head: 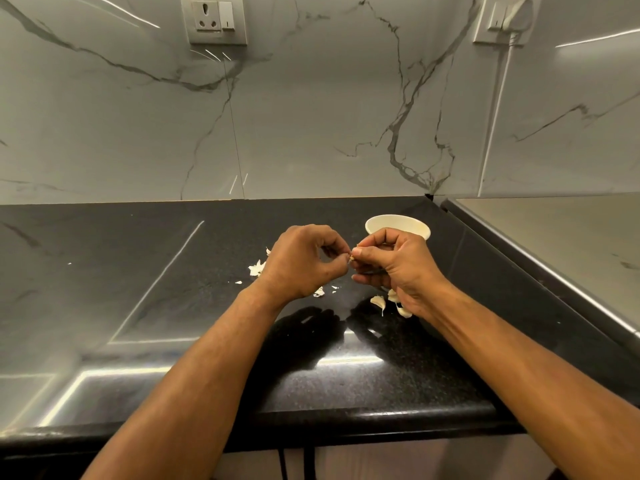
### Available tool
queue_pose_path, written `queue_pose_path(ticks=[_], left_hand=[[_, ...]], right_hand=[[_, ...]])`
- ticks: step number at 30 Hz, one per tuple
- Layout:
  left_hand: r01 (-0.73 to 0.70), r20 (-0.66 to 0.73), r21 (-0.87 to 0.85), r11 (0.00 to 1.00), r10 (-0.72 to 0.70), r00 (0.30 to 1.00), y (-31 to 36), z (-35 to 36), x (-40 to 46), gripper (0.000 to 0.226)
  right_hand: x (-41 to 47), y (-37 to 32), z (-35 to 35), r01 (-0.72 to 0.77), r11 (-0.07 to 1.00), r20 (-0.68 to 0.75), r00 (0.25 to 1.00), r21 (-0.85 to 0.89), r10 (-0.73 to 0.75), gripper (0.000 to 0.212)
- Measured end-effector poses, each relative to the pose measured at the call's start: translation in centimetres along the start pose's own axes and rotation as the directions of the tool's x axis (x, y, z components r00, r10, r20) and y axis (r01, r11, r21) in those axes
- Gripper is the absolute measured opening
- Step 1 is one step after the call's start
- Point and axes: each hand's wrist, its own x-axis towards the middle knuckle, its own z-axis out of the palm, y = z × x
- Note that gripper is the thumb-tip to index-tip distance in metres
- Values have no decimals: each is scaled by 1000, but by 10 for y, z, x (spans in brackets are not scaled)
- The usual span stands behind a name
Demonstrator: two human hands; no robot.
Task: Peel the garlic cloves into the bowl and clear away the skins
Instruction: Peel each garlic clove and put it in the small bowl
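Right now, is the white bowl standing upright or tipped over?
Upright: the white bowl stands on the black counter with its round rim facing up, behind the right hand. Its contents cannot be seen.

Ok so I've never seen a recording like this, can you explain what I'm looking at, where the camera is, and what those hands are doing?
There is no machine here. The single picture comes from a camera worn on a person's head, looking forward and down at their two bare arms. The left hand and right hand meet above a dark countertop, and together they pinch a small garlic clove to peel it. A white bowl stands just behind the right hand. Torn skins lie scattered on the counter, and a few unpeeled cloves wait under the right wrist. Behind is a marble wall with sockets.
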Motion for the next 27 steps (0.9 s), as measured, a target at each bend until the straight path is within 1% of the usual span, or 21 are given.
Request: queue_pose_path(ticks=[2,3,5,7,8,10,14,17,20,22,25,27], left_hand=[[-18,-34,46,999,20,999,0,2,0,24],[-21,-44,47,999,23,999,0,3,0,26],[17,-50,-50,999,-19,999,1,3,-1,19],[63,-60,-174,983,-75,995,1,4,-1,6],[81,-67,-208,975,-97,993,1,3,0,6],[105,-73,-239,965,-126,989,1,1,0,13],[114,-78,-242,964,-136,988,1,-2,-1,12],[123,-120,-211,970,-151,981,-1,-2,0,13],[154,-167,-189,970,-186,968,-8,-7,1,12],[197,-104,-173,965,-217,971,-14,-9,0,13],[234,62,-177,956,-226,972,-13,-9,0,18],[224,97,-226,948,-207,974,-11,-8,0,16]], right_hand=[[-1,-1,1,-5,999,1,1000,32,5,9],[-1,-1,1,-9,999,7,1000,48,9,9],[-2,-3,2,-15,996,31,999,84,13,7],[-3,-6,1,-21,993,71,997,120,13,7],[-2,-7,1,-29,990,93,996,136,16,7],[-3,-10,-1,-56,986,138,990,160,34,9],[-3,-10,-2,-110,984,217,973,143,77,13],[-2,-10,-3,-128,982,244,965,142,91,17],[-2,-11,-4,-134,981,254,963,141,95,12],[-3,-11,-4,-136,982,251,963,132,99,10],[-2,-10,-4,-126,987,229,968,96,101,10],[-1,-10,-4,-117,991,205,974,70,101,10]])
